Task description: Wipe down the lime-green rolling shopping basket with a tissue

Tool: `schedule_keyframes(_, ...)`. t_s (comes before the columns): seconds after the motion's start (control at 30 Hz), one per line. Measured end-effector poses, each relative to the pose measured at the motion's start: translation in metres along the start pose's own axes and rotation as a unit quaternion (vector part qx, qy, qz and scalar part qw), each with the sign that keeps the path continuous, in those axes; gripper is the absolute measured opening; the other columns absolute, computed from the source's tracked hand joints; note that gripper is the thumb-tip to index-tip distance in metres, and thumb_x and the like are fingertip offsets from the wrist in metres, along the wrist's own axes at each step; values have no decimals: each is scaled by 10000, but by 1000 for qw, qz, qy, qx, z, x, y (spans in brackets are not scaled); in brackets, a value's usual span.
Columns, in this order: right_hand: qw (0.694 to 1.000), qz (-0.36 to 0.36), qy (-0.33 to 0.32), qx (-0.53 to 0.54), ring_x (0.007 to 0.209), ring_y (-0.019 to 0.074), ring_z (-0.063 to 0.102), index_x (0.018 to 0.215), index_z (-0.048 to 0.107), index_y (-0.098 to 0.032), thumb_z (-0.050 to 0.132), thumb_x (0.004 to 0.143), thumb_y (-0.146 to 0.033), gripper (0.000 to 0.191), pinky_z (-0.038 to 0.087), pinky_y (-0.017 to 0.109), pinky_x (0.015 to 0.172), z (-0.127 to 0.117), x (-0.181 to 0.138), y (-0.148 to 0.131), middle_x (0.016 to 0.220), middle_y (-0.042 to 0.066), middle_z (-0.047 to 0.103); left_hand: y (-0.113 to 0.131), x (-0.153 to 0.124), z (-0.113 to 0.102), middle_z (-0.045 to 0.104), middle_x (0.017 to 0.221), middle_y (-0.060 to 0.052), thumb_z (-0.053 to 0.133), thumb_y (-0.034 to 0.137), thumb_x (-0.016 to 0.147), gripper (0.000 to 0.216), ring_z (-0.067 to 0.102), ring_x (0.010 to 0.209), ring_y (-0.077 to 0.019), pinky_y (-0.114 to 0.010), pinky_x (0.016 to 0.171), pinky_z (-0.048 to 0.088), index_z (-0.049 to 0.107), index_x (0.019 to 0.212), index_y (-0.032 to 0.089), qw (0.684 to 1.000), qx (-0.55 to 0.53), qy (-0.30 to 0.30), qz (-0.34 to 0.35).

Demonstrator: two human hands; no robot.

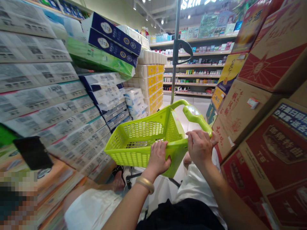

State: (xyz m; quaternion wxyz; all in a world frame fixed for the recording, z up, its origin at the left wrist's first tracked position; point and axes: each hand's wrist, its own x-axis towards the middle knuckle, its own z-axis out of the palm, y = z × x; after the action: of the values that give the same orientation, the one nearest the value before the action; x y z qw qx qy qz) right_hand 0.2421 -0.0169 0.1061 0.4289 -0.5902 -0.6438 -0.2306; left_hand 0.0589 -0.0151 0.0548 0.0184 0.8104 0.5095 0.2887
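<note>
A lime-green plastic shopping basket sits on a cart frame in front of me in a shop aisle. It looks empty inside. My left hand curls over the basket's near rim, a bangle on its wrist. My right hand is wrapped around the lower end of the basket's green handle, which arches up and to the right. My white-clothed knees show below the basket.
Stacked packs of tissue and toilet paper wall the left side. Red and brown cardboard boxes tower on the right. A metal pole stands ahead, with product shelves at the aisle's far end. A dark phone-like object sits at the left.
</note>
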Motion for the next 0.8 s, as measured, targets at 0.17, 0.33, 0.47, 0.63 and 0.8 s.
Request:
schedule_keyframes(0.17,995,-63,-81,-2,886,192,560,815,652,-236,501,933,-202,194,99,443,1076,9,-8,-33,836,12,673,-4,-1,0,520,1073,-94,559,266,734,485,466,1049,-290,-474,950,368,430,1197,204,1000,6,-1,3)
schedule_keyframes(0.33,994,-60,-86,9,869,181,567,798,664,-238,511,938,-208,210,89,454,1069,1,-1,-28,819,-4,672,-10,-2,-4,523,1060,-87,546,257,741,446,473,1049,-281,-463,955,368,444,1171,205,1000,5,3,-1)
schedule_keyframes(0.47,999,-13,-45,-6,929,210,572,822,680,-233,498,941,-234,217,99,482,1057,-10,10,-1,870,12,688,-10,-1,-4,529,1043,-85,563,232,716,457,477,1038,-280,-463,946,373,453,1159,207,1000,1,7,-6)
schedule_keyframes(0.63,998,-11,-55,-13,881,201,562,805,667,-231,494,935,-222,217,131,462,1042,-3,3,-13,853,13,679,-7,0,-1,519,1053,-89,569,250,722,458,473,1043,-291,-480,951,361,450,1163,213,1000,2,13,-11)
schedule_keyframes(0.8,993,-58,-99,9,855,187,549,801,655,-248,479,940,-224,226,131,424,1044,8,-9,-45,830,10,666,-12,-3,-4,523,1038,-89,536,274,754,425,475,1017,-285,-471,936,370,453,1166,207,1000,11,9,4)
